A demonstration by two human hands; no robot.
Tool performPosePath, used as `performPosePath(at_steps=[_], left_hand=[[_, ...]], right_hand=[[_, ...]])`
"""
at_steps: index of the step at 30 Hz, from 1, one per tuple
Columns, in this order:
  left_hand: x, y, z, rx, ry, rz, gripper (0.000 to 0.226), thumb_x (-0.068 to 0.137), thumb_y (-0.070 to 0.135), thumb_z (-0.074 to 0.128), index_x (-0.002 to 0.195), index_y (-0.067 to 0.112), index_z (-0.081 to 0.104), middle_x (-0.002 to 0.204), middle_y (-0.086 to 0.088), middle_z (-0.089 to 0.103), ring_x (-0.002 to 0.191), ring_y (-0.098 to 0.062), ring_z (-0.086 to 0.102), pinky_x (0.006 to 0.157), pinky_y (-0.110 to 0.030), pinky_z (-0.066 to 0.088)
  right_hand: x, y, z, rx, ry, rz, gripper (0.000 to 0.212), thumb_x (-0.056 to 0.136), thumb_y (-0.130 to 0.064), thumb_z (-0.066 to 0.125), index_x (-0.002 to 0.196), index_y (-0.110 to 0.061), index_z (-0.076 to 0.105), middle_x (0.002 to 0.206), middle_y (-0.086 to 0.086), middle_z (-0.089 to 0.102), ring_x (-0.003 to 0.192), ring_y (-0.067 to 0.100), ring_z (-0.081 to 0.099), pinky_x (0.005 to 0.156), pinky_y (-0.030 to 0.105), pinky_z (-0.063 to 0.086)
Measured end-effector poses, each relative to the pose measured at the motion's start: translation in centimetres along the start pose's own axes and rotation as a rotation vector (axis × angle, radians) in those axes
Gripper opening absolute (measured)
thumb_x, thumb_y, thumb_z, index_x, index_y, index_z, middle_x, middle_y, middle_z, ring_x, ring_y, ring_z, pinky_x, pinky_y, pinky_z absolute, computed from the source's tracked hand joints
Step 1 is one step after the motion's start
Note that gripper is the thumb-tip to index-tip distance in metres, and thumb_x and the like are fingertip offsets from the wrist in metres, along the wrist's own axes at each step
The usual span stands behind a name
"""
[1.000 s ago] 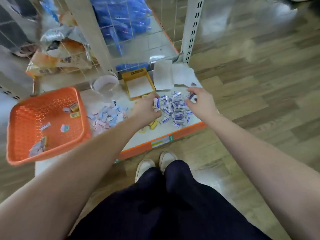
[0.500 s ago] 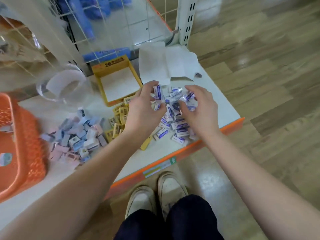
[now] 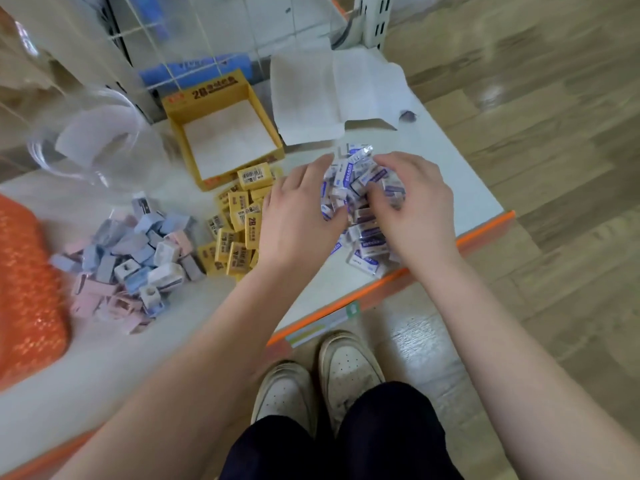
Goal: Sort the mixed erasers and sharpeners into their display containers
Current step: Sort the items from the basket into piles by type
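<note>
Three piles lie on the low white shelf. White-and-purple wrapped erasers are heaped at the right. My left hand and my right hand cup this heap from both sides, fingers curled into it, gathering a bunch between them. Yellow 2B erasers lie in the middle, just left of my left hand. Pastel pink, blue and white sharpeners are piled further left. An empty yellow display box stands behind the yellow erasers, and a clear round container lies to its left.
An orange basket sits at the far left edge. A white folded box or paper lies behind the purple heap. Wire grid shelving rises at the back. The shelf's orange front edge is close to my shoes; wooden floor lies to the right.
The view has moved closer to the shelf. Both hands have closed in around the purple-wrapped erasers, drawing them into a tighter heap between the palms.
</note>
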State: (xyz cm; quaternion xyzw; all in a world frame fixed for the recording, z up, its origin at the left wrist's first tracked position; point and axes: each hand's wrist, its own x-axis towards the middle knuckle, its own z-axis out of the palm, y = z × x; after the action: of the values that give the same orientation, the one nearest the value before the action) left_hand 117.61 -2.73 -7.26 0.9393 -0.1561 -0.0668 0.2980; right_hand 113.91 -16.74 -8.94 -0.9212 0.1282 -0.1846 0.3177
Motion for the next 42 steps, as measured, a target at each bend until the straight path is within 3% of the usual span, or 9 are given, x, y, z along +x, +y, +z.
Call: performPosePath(at_steps=[4, 10, 13, 17, 25, 33, 37, 42], left_hand=[[-1.0, -1.2, -0.8, -0.004, 0.090, 0.012, 0.056, 0.085, 0.024, 0.062, 0.138, 0.025, 0.044, 0.135, 0.003, 0.050, 0.126, -0.023, 0.041, 0.105, -0.036, 0.030], [-2.0, -4.0, -4.1, -0.015, 0.200, -0.054, 0.051, 0.084, 0.018, 0.062, 0.133, 0.024, 0.049, 0.131, 0.000, 0.053, 0.123, -0.023, 0.044, 0.102, -0.042, 0.036], [-4.3, -5.5, -8.2, 0.032, 0.230, -0.075, 0.050, 0.084, 0.017, 0.062, 0.132, 0.024, 0.051, 0.130, 0.000, 0.054, 0.121, -0.023, 0.046, 0.101, -0.039, 0.035], [-9.6, -6.4, -14.8, 0.067, 0.242, -0.132, 0.047, 0.083, 0.015, 0.063, 0.129, 0.022, 0.054, 0.125, -0.003, 0.057, 0.116, -0.025, 0.048, 0.096, -0.032, 0.032], [-18.1, -9.1, -23.8, 0.095, 0.176, -0.322, 0.052, 0.079, 0.022, 0.066, 0.129, 0.022, 0.053, 0.126, -0.006, 0.058, 0.117, -0.030, 0.049, 0.098, -0.041, 0.039], [-23.8, -18.8, -27.4, 0.130, 0.164, -0.513, 0.053, 0.079, 0.019, 0.068, 0.129, 0.018, 0.054, 0.130, -0.011, 0.054, 0.119, -0.032, 0.048, 0.097, -0.034, 0.036], [-25.3, -22.9, -27.5, 0.093, 0.169, -0.603, 0.050, 0.080, 0.017, 0.067, 0.128, 0.013, 0.055, 0.122, -0.015, 0.057, 0.114, -0.033, 0.051, 0.093, -0.030, 0.035], [-23.9, -26.1, -27.0, 0.096, 0.110, -0.611, 0.051, 0.083, 0.016, 0.063, 0.132, 0.011, 0.051, 0.124, -0.017, 0.056, 0.117, -0.033, 0.050, 0.090, -0.029, 0.036]], right_hand=[[-0.8, -2.0, 1.4, 0.039, 0.106, -0.106, 0.028, 0.078, -0.008, 0.059, 0.105, -0.010, 0.067, 0.110, 0.006, 0.063, 0.106, 0.022, 0.051, 0.089, 0.033, 0.045], [-1.4, -6.2, 3.0, 0.058, -0.121, -0.261, 0.039, 0.076, -0.012, 0.060, 0.115, -0.007, 0.063, 0.117, 0.014, 0.058, 0.109, 0.036, 0.050, 0.092, 0.042, 0.043], [-2.0, -9.0, 1.8, 0.034, -0.270, -0.300, 0.044, 0.078, -0.012, 0.064, 0.122, -0.009, 0.059, 0.123, 0.013, 0.054, 0.114, 0.037, 0.046, 0.096, 0.041, 0.038], [-2.4, -14.9, -1.8, 0.011, -0.461, -0.350, 0.048, 0.086, -0.019, 0.061, 0.133, -0.016, 0.048, 0.134, 0.007, 0.044, 0.124, 0.029, 0.037, 0.101, 0.025, 0.022], [-5.8, -27.0, -4.3, 0.007, -0.730, -0.546, 0.050, 0.087, -0.025, 0.062, 0.134, -0.017, 0.045, 0.137, 0.007, 0.044, 0.125, 0.020, 0.040, 0.092, 0.017, 0.024], [-8.3, -32.5, 3.3, -0.015, -0.832, -0.577, 0.048, 0.087, -0.024, 0.063, 0.132, -0.018, 0.049, 0.131, 0.008, 0.049, 0.121, 0.019, 0.045, 0.091, 0.017, 0.027], [-9.2, -33.3, 7.9, -0.007, -0.829, -0.532, 0.041, 0.087, -0.018, 0.062, 0.127, -0.016, 0.054, 0.128, 0.010, 0.053, 0.117, 0.023, 0.051, 0.096, 0.025, 0.034], [-9.2, -33.9, 11.6, -0.130, -0.865, -0.615, 0.034, 0.086, -0.011, 0.062, 0.120, -0.012, 0.059, 0.126, 0.009, 0.056, 0.116, 0.024, 0.051, 0.098, 0.030, 0.036]])
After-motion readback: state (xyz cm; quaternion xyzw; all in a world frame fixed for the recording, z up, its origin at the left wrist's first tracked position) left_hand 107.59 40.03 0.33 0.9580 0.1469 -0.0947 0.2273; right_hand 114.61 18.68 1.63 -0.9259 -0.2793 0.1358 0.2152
